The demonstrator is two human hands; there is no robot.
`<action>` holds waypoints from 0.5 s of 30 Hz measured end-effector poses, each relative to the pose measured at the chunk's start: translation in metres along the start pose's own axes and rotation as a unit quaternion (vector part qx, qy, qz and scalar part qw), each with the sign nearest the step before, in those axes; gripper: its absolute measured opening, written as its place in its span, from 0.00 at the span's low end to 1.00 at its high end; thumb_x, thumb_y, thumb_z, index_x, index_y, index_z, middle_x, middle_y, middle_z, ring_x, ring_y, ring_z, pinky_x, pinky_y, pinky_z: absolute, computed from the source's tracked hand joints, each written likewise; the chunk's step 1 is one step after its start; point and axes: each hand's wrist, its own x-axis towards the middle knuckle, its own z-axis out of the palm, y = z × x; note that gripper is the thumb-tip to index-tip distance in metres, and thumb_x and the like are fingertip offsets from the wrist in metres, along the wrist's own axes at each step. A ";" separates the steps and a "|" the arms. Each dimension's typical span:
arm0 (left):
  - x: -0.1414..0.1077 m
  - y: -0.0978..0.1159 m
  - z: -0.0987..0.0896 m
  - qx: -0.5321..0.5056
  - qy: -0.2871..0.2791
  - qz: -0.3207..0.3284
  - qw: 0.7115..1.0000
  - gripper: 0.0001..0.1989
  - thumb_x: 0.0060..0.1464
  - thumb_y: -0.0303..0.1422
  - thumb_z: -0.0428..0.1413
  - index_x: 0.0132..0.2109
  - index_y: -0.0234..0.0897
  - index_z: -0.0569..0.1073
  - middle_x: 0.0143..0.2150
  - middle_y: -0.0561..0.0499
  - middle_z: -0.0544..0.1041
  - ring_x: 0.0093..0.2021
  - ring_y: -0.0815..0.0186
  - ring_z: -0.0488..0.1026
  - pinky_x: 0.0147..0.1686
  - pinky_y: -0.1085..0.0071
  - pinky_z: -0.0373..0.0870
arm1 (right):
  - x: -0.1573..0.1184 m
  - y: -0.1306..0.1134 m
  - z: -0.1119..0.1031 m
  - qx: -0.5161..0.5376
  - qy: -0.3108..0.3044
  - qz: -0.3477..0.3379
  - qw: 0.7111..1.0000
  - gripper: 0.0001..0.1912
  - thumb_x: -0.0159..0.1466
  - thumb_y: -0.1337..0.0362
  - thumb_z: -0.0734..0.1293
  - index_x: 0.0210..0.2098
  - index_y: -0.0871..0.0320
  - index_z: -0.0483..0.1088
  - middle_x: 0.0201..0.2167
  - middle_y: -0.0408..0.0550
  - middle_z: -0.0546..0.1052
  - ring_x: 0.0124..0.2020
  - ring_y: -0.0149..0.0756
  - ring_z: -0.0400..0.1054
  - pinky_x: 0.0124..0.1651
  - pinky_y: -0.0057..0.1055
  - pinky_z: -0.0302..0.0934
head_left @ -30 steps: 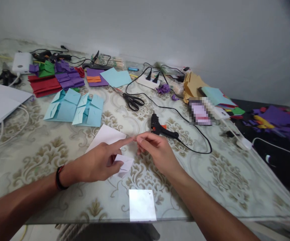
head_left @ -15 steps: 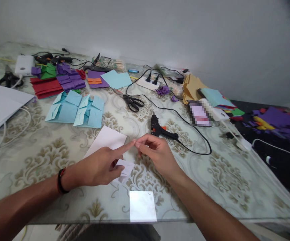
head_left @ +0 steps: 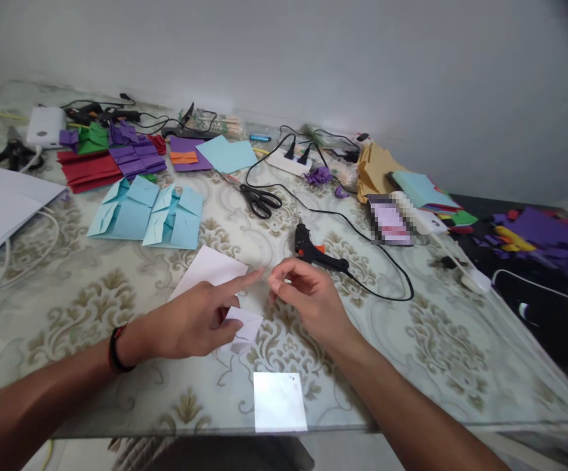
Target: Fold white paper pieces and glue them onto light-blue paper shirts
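My left hand [head_left: 200, 320] grips a small folded piece of white paper [head_left: 247, 325] between thumb and curled fingers, its index finger stretched out to the right. Close to that fingertip, my right hand [head_left: 306, 291] is closed in a pinch; whether anything is in it is too small to make out. A larger sheet of white paper [head_left: 210, 271] lies partly under my left hand. Just beyond my right hand rests a black glue gun [head_left: 320, 252] with an orange trigger. A bright white square [head_left: 279, 402] shows near the table's front edge.
Folded light blue papers [head_left: 146, 212] and black-handled scissors [head_left: 260, 199] lie farther back. Red folded papers [head_left: 89, 171] and purple ones [head_left: 137, 157] are stacked at the left. A white power strip [head_left: 288, 162] feeds black cables. A phone [head_left: 392, 219] lies at the right.
My right hand has moved slightly away from my left index fingertip, so a small gap shows between them. My left hand keeps the folded paper.
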 end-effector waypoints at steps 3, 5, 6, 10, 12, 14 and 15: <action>-0.001 0.004 -0.006 -0.043 -0.007 -0.003 0.999 0.40 0.62 0.29 0.54 0.78 0.44 0.50 0.29 0.59 0.73 0.24 0.72 0.66 0.31 0.76 0.66 | 0.001 0.002 -0.002 0.009 0.010 0.000 1.000 0.07 0.65 0.61 0.74 0.33 0.55 0.76 0.28 0.39 0.71 0.27 0.30 0.69 0.32 0.28 0.62; -0.002 0.006 -0.008 -0.061 -0.004 0.000 0.998 0.40 0.62 0.30 0.54 0.78 0.46 0.50 0.30 0.59 0.72 0.26 0.72 0.67 0.30 0.77 0.65 | 0.001 0.003 -0.003 0.029 0.006 -0.001 1.000 0.07 0.66 0.61 0.72 0.32 0.55 0.75 0.27 0.39 0.68 0.26 0.30 0.66 0.34 0.29 0.65; -0.002 0.006 -0.009 -0.066 0.000 0.001 0.998 0.40 0.62 0.30 0.55 0.78 0.47 0.50 0.31 0.59 0.72 0.26 0.72 0.67 0.30 0.78 0.65 | 0.001 0.004 -0.002 0.041 0.000 0.000 0.999 0.07 0.67 0.61 0.71 0.32 0.55 0.74 0.26 0.38 0.66 0.26 0.30 0.64 0.34 0.30 0.66; -0.003 0.006 -0.009 -0.082 0.018 0.000 0.996 0.40 0.63 0.31 0.56 0.77 0.50 0.51 0.32 0.58 0.73 0.28 0.71 0.66 0.28 0.79 0.64 | 0.001 0.003 0.000 0.089 -0.027 0.008 0.996 0.13 0.69 0.59 0.68 0.28 0.55 0.70 0.23 0.38 0.60 0.24 0.31 0.55 0.32 0.30 0.66; -0.003 0.005 -0.008 -0.093 0.025 0.001 0.995 0.40 0.63 0.30 0.57 0.77 0.50 0.52 0.32 0.58 0.72 0.28 0.71 0.65 0.27 0.79 0.63 | 0.000 0.001 0.000 0.083 -0.038 0.020 0.996 0.16 0.70 0.57 0.68 0.27 0.55 0.69 0.24 0.39 0.62 0.24 0.31 0.55 0.32 0.30 0.65; -0.002 0.004 -0.008 -0.116 0.024 0.000 0.993 0.40 0.62 0.30 0.57 0.76 0.48 0.53 0.32 0.58 0.72 0.28 0.72 0.65 0.26 0.79 0.63 | -0.001 -0.002 0.000 0.051 -0.051 0.033 0.997 0.17 0.70 0.54 0.68 0.28 0.56 0.72 0.24 0.40 0.66 0.25 0.31 0.59 0.32 0.30 0.65; -0.002 0.003 -0.008 -0.131 0.021 -0.002 0.991 0.40 0.62 0.29 0.57 0.76 0.47 0.54 0.33 0.57 0.73 0.28 0.72 0.65 0.26 0.79 0.63 | -0.001 -0.004 0.000 0.030 -0.058 0.040 0.997 0.17 0.70 0.53 0.68 0.29 0.56 0.74 0.24 0.41 0.69 0.25 0.31 0.62 0.33 0.30 0.65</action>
